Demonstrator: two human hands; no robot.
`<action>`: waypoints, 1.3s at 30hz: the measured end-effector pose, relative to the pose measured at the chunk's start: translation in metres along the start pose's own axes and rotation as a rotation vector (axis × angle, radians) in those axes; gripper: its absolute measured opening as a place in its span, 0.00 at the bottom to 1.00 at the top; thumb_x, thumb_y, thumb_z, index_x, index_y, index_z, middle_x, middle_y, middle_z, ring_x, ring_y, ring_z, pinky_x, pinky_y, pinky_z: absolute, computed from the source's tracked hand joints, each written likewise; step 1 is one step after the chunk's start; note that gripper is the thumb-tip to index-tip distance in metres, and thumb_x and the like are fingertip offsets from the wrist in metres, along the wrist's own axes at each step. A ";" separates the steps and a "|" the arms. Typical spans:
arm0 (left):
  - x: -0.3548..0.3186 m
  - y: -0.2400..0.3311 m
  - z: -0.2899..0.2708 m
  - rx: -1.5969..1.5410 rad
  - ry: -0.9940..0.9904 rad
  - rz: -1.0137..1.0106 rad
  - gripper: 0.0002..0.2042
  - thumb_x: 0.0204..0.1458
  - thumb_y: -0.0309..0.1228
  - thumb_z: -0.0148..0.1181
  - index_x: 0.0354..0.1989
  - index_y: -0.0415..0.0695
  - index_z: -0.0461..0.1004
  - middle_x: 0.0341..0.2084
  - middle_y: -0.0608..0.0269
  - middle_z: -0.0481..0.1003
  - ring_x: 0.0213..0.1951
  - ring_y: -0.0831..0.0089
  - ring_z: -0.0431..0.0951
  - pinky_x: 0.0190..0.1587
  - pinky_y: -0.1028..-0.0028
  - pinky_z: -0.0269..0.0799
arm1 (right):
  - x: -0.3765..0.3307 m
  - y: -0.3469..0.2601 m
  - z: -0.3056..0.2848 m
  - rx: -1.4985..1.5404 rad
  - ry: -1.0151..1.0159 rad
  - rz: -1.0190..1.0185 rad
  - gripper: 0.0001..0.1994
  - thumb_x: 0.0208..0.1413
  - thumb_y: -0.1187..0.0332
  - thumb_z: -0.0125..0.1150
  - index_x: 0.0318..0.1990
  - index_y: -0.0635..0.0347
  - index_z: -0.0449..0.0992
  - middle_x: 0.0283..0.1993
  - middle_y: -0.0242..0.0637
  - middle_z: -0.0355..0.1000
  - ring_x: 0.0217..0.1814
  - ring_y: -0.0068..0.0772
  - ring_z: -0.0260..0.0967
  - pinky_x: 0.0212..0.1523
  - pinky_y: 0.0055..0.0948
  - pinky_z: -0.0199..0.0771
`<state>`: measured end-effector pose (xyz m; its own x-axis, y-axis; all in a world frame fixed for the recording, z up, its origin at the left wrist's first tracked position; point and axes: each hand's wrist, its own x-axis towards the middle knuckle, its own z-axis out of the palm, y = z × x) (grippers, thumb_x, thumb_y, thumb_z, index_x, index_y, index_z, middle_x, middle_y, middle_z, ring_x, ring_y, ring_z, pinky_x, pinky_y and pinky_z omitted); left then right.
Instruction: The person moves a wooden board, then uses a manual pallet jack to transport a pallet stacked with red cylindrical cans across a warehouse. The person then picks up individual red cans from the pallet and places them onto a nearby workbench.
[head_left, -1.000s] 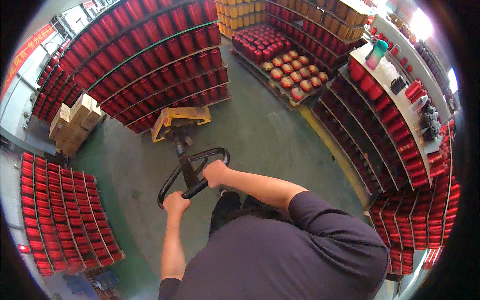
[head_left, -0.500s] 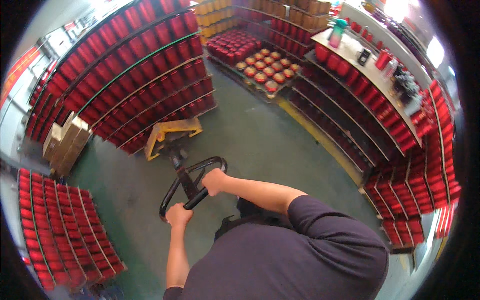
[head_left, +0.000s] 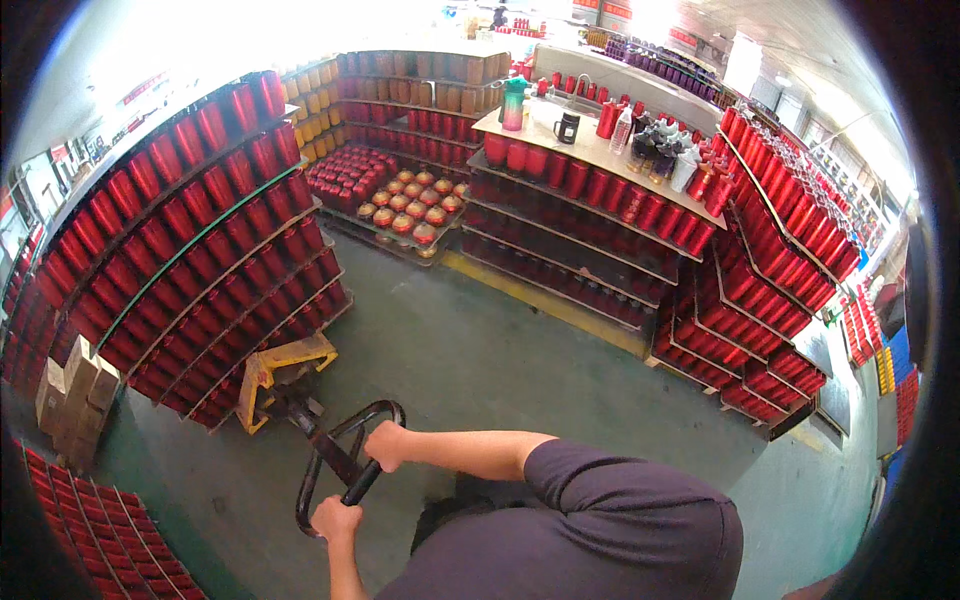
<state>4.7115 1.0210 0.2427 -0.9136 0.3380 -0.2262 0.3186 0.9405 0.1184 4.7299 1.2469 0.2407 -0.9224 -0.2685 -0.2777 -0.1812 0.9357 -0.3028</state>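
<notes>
Your left hand (head_left: 336, 519) is clenched around the near, lower end of the black looped metal handle (head_left: 345, 462) of the yellow pallet jack (head_left: 277, 373), and your right hand (head_left: 386, 445) is clenched around the loop's far right side, just below its top bend. The two hands sit close together on opposite parts of the same loop, the right one higher and further from your body. The handle's black shaft slants away from your hands to the upper left, down to the jack's yellow base, which rests on the grey-green concrete floor (head_left: 480, 360). That base lies ahead and to the left of both hands, its forks pushed under the tall stacked pallet of red cylindrical spools (head_left: 190, 240). A pile of brown cardboard boxes (head_left: 75, 395) stands further left, well apart from your hands.
</notes>
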 end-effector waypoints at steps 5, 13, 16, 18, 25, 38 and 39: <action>-0.050 0.011 0.014 0.027 -0.033 -0.016 0.11 0.31 0.32 0.58 0.26 0.44 0.81 0.24 0.48 0.79 0.32 0.48 0.80 0.35 0.58 0.75 | -0.040 -0.012 0.035 -0.020 0.008 0.014 0.10 0.35 0.67 0.61 0.29 0.53 0.81 0.29 0.39 0.78 0.37 0.45 0.78 0.32 0.43 0.74; -0.127 0.042 0.023 0.011 0.008 -0.030 0.12 0.32 0.33 0.57 0.26 0.45 0.82 0.24 0.50 0.79 0.31 0.48 0.80 0.35 0.58 0.74 | -0.123 -0.030 0.045 -0.022 0.062 -0.024 0.11 0.33 0.66 0.64 0.29 0.56 0.82 0.31 0.40 0.79 0.37 0.44 0.78 0.31 0.41 0.75; -0.149 0.050 0.034 0.042 0.016 -0.059 0.12 0.32 0.34 0.58 0.27 0.45 0.82 0.25 0.49 0.79 0.32 0.49 0.80 0.36 0.57 0.74 | -0.142 -0.033 0.061 -0.024 0.087 -0.024 0.10 0.34 0.66 0.63 0.28 0.56 0.82 0.29 0.41 0.78 0.35 0.44 0.78 0.31 0.42 0.75; -0.170 0.057 0.035 0.046 -0.009 -0.077 0.12 0.33 0.34 0.57 0.27 0.45 0.82 0.27 0.49 0.79 0.33 0.49 0.80 0.36 0.56 0.74 | -0.158 -0.038 0.067 -0.014 0.065 -0.036 0.11 0.34 0.65 0.62 0.28 0.56 0.82 0.29 0.41 0.78 0.34 0.45 0.78 0.31 0.43 0.75; -0.244 0.077 0.048 0.026 -0.007 -0.031 0.11 0.35 0.35 0.56 0.26 0.45 0.81 0.26 0.48 0.79 0.33 0.48 0.80 0.36 0.56 0.74 | -0.229 -0.053 0.091 -0.029 -0.007 -0.022 0.12 0.34 0.64 0.60 0.30 0.52 0.82 0.30 0.39 0.78 0.35 0.46 0.78 0.32 0.45 0.75; -0.375 0.071 0.066 -0.008 0.037 0.030 0.13 0.35 0.36 0.57 0.28 0.45 0.82 0.28 0.50 0.80 0.34 0.52 0.81 0.35 0.59 0.75 | -0.338 -0.128 0.132 -0.117 0.018 0.051 0.15 0.35 0.65 0.56 0.34 0.51 0.82 0.31 0.43 0.78 0.38 0.48 0.77 0.38 0.44 0.76; -0.383 0.072 0.068 -0.013 0.049 0.035 0.13 0.35 0.36 0.57 0.28 0.45 0.83 0.28 0.50 0.80 0.34 0.52 0.81 0.35 0.59 0.75 | -0.347 -0.130 0.131 -0.105 0.009 0.027 0.15 0.35 0.65 0.56 0.34 0.51 0.82 0.31 0.43 0.78 0.39 0.49 0.77 0.38 0.44 0.76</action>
<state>5.1015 0.9622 0.2724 -0.9131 0.3686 -0.1743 0.3479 0.9272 0.1384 5.1182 1.1887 0.2566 -0.9305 -0.2408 -0.2761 -0.1901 0.9616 -0.1980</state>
